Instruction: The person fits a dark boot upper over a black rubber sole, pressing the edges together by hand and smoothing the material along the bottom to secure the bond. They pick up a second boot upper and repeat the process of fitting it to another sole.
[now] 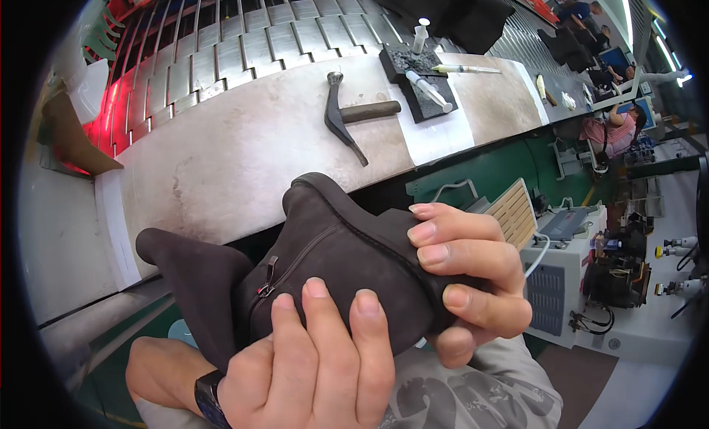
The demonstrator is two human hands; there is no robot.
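Observation:
A dark brown suede-like boot upper (325,274) with a short zipper (295,263) is held above my lap, in front of the workbench. My left hand (303,370) grips its near side, three fingertips pressed on the surface just below the zipper pull; the thumb is hidden. On the right, my right hand (476,270) is closed around the far right part, with bent fingers over the seamed edge and the thumb underneath. A tapering flap (196,281) of the same dark material sticks out to the left. Part of the underside is out of sight.
A hammer (338,119) lies on the workbench (221,170). Beyond it, several syringes (428,89) rest on a black block (417,67). Metal slats (251,38) run along the back, with dark material (450,15) on them. Machinery (613,259) and people are at right.

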